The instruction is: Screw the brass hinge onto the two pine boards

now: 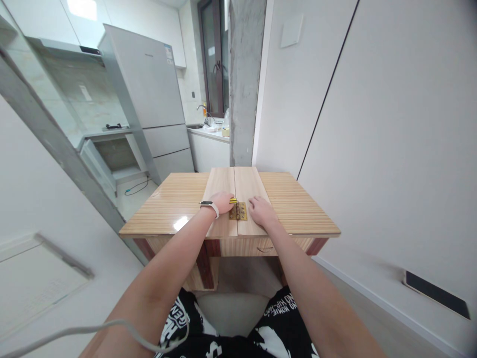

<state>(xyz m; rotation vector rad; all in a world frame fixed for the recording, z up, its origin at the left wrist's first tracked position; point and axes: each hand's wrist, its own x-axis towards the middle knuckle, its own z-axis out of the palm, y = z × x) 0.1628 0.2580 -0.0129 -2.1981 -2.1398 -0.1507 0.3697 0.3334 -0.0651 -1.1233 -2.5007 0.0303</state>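
Two pale wooden boards, a left board and a right board, lie side by side on a striped wood-grain desk. Across their seam sits a brass hinge with holes in its plates. My left hand, wearing a watch with a pale strap, is closed at the hinge's upper left. From its fingers pokes a small yellow-and-black striped thing, mostly hidden. Flat on the right board, just right of the hinge, my right hand rests with fingers slightly bent, holding nothing.
Below the desktop is a drawer with a handle. A grey cable crosses at lower left, near my left forearm. Behind the desk stand a concrete pillar and a fridge. A white wall rises on the right.
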